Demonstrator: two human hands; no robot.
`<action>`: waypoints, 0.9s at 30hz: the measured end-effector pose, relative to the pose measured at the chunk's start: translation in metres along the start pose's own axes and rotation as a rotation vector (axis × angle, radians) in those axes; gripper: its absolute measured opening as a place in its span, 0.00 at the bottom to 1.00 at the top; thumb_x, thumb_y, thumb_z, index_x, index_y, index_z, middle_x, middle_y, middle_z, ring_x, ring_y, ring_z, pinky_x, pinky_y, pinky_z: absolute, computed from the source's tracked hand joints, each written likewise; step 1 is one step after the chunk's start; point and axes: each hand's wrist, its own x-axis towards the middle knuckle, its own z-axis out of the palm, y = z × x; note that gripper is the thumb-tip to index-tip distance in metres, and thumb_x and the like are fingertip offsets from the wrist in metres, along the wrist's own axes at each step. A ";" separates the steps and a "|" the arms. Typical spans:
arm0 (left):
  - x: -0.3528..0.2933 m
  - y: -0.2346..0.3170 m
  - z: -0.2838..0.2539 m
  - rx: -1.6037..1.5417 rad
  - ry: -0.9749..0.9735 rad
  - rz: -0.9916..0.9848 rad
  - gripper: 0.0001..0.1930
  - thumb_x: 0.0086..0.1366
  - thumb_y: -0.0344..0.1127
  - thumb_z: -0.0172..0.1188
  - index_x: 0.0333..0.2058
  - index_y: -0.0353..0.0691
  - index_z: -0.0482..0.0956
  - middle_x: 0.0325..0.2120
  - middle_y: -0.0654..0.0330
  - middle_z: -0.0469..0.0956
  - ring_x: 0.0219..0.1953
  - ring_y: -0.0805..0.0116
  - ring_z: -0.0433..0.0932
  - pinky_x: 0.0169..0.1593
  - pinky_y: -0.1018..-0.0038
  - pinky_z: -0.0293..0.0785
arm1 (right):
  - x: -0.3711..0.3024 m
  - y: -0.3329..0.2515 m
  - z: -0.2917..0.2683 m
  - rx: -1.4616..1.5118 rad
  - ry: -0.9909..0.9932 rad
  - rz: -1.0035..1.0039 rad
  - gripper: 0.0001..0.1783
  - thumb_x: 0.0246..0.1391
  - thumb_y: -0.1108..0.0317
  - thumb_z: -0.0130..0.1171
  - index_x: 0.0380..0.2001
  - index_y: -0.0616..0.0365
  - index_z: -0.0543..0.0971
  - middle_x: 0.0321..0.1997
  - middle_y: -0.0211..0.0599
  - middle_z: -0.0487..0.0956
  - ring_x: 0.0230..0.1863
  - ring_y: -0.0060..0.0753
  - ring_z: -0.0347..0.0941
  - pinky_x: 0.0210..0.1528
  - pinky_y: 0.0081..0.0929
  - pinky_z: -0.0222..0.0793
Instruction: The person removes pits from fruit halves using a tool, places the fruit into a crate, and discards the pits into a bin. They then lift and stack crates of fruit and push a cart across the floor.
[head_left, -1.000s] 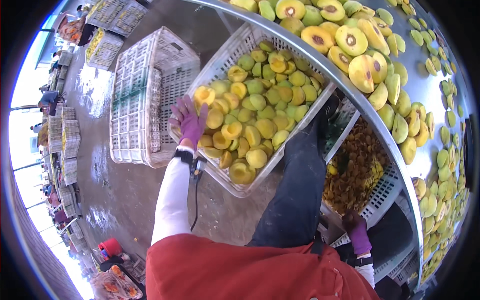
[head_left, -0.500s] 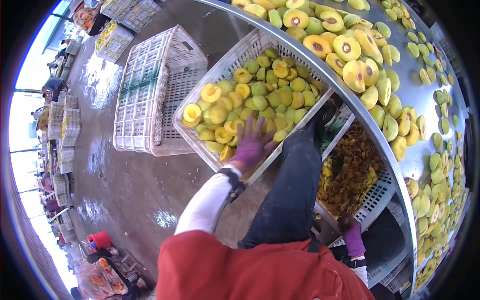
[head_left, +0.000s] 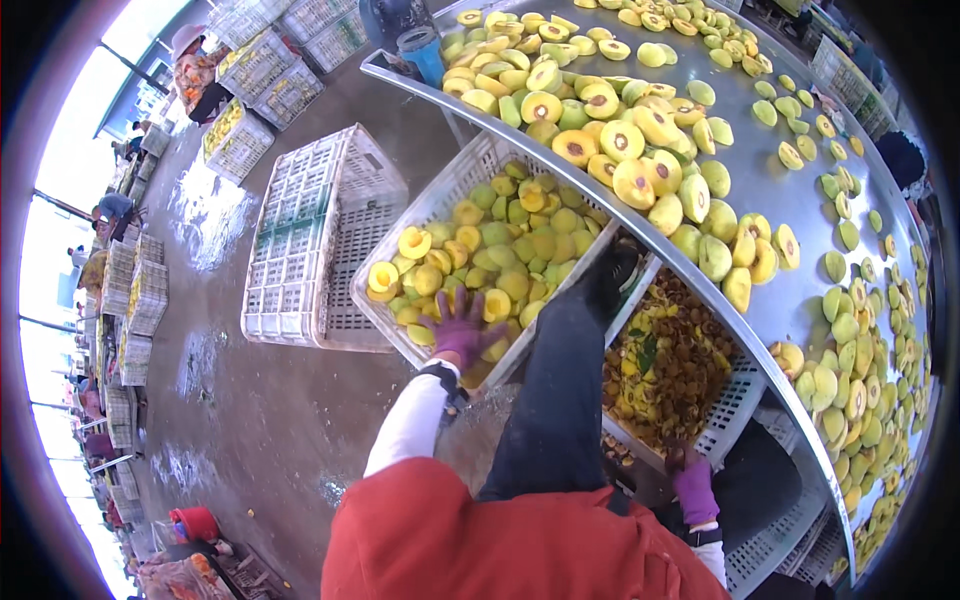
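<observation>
Watching remotely, I see the left hand (head_left: 460, 335) spread over pitted stone-fruit halves (head_left: 500, 250), perhaps to settle them within the white crate (head_left: 455, 175); the right hand (head_left: 693, 487)'s grip I can't tell.

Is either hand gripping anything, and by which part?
The left hand visibly holds nothing, spread open over fruit halves. Whether the right hand holds anything cannot be told.

Open air lies above the left side of the fruit-filled crate (head_left: 447, 188), while the leg (head_left: 540, 410) and bench (head_left: 655, 240) crowd its right.
</observation>
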 end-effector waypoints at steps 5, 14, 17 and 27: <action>0.002 -0.015 -0.005 -0.112 0.046 -0.006 0.37 0.61 0.67 0.41 0.63 0.52 0.55 0.67 0.54 0.43 0.68 0.45 0.38 0.63 0.39 0.36 | -0.017 0.021 0.011 0.033 0.209 0.231 0.17 0.49 0.66 0.58 0.44 0.56 0.72 0.24 0.47 0.76 0.26 0.53 0.74 0.27 0.40 0.67; -0.102 0.000 0.040 -0.369 0.975 -0.142 0.21 0.65 0.43 0.49 0.51 0.36 0.71 0.56 0.43 0.64 0.57 0.44 0.63 0.59 0.59 0.60 | -0.257 0.020 0.010 0.346 0.558 0.499 0.17 0.53 0.60 0.57 0.40 0.62 0.70 0.19 0.34 0.72 0.17 0.26 0.68 0.20 0.21 0.61; -0.113 -0.020 0.064 -0.793 0.800 -0.347 0.20 0.64 0.38 0.49 0.51 0.33 0.71 0.52 0.43 0.69 0.53 0.47 0.68 0.56 0.62 0.64 | -0.271 0.001 0.021 1.366 0.856 0.106 0.22 0.58 0.54 0.52 0.42 0.64 0.69 0.15 0.30 0.68 0.14 0.20 0.64 0.17 0.18 0.57; -0.067 0.059 -0.067 -1.289 0.858 0.267 0.18 0.68 0.35 0.49 0.50 0.28 0.70 0.49 0.53 0.72 0.51 0.63 0.69 0.54 0.70 0.66 | -0.042 0.010 -0.076 0.656 0.423 -0.190 0.10 0.54 0.59 0.58 0.32 0.52 0.73 0.21 0.42 0.74 0.23 0.44 0.73 0.23 0.39 0.64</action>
